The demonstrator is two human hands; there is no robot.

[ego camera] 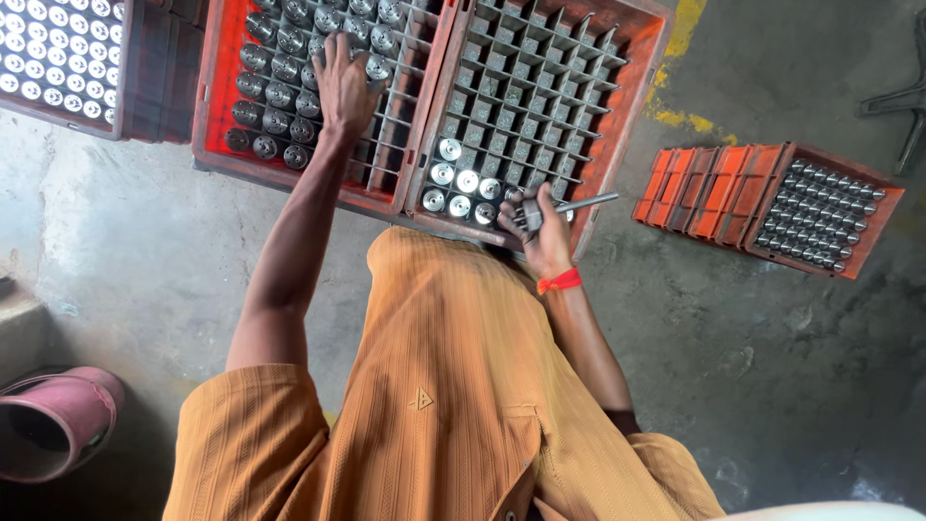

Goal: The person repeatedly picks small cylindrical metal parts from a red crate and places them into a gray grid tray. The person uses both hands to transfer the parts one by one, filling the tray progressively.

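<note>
Your left hand (344, 82) is spread flat over the dull parts (275, 92) mid left crate (217, 159), gripping none. Right hand (540, 227) is clamped on a gauge (579, 205) at the right crate's (632, 106) near edge, by the shiny parts (458, 188). Risk: gauge rod overhangs, may snag dividers; a blind grab w/ left could drop a part.

no packages, labels, signs or screens visible

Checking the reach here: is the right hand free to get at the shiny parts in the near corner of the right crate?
Probably yes. The right hand sits beside those shiny parts with nothing between them, but it already grips a metal tool, so picking one up may be awkward.
</note>
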